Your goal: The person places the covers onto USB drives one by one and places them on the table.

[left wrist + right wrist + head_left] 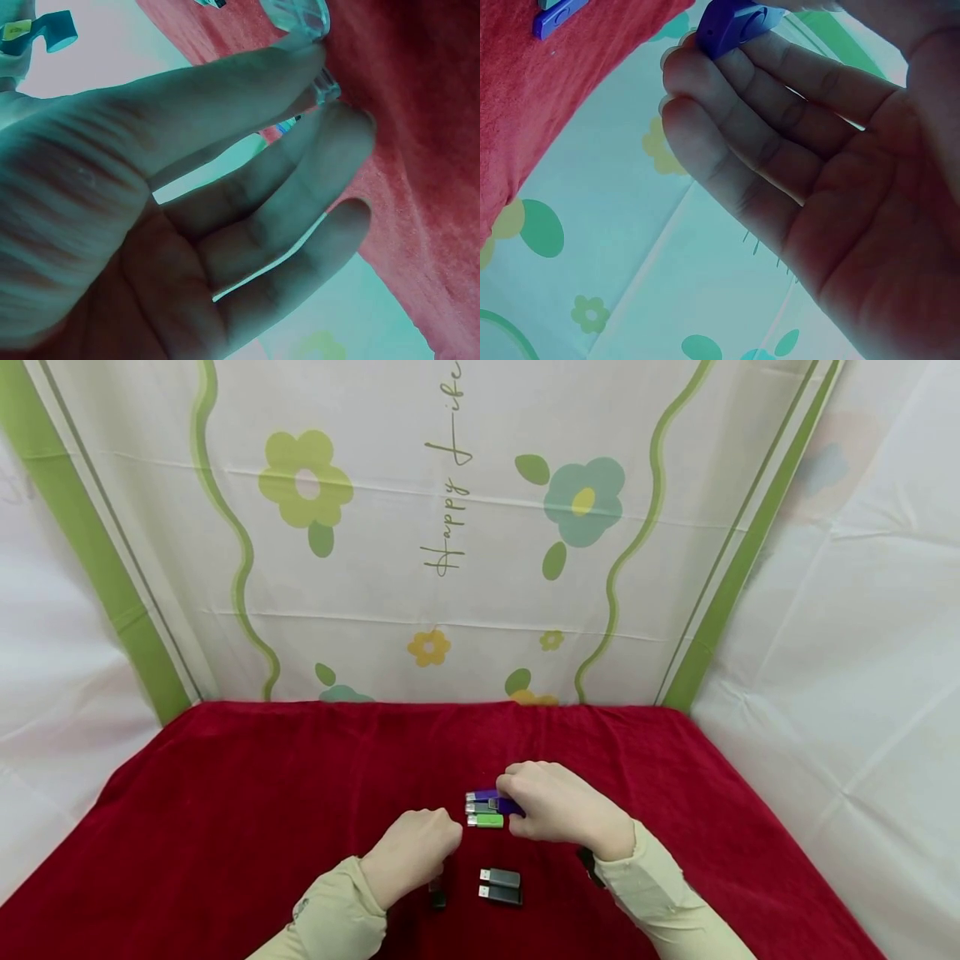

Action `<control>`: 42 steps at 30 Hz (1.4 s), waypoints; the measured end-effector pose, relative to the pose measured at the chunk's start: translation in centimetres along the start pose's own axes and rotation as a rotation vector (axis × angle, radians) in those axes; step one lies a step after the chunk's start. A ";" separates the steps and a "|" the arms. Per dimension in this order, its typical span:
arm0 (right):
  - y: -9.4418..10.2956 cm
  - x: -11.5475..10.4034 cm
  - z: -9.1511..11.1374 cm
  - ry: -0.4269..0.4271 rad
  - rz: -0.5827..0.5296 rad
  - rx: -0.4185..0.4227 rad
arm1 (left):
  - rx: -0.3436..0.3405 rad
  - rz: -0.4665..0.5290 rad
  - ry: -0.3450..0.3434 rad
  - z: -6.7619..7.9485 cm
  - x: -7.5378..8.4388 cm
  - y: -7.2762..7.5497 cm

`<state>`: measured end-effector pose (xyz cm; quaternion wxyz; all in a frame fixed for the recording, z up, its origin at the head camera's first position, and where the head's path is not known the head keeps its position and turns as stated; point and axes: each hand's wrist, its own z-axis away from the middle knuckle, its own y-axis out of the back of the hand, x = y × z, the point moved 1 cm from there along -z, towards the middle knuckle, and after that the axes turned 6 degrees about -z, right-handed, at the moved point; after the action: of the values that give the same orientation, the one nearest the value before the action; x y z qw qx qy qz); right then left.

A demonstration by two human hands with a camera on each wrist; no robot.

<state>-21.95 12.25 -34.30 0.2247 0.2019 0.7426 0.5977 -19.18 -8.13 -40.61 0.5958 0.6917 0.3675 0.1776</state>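
Note:
My right hand (562, 806) pinches a purple USB flash drive (731, 26) between thumb and fingertips, over a short row of flash drives. In that row lie another purple flash drive (482, 795), a grey-green flash drive (477, 808) and a bright green flash drive (491, 821), metal plugs facing left. Left of the row, my left hand (412, 847) pinches a clear plastic piece (327, 86) between thumb and forefinger; its kind is mostly hidden. Another clear part (298, 16) shows beyond the thumb tip. A small dark piece (438, 900) is just below the left hand.
Nearer me, a grey flash drive (501, 878) and a black flash drive (502, 895) lie side by side. Red velvet cloth (285, 793) covers the table. A flower-printed white curtain (375, 568) stands behind, with white cloth walls at both sides.

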 end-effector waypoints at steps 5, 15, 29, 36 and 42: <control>0.0 -0.1 0.0 -0.004 0.007 -0.002 | -0.038 0.031 0.007 0.1 0.1 0.1; 0.0 -0.3 0.0 -0.009 0.008 -0.010 | -0.084 0.042 0.010 0.0 0.1 -0.1; 0.0 -0.3 0.1 -0.008 -0.002 -0.008 | -0.095 0.099 0.020 0.0 0.3 -0.2; 0.0 -0.3 0.1 -0.012 -0.003 -0.015 | -0.126 0.171 0.053 -0.1 0.3 -0.1; 0.0 -0.4 0.0 -0.015 -0.008 -0.018 | -0.136 0.195 0.049 0.0 0.3 0.1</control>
<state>-21.62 12.07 -34.27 0.2341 0.2014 0.7364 0.6020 -19.00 -7.93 -40.54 0.6119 0.6778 0.2998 0.2762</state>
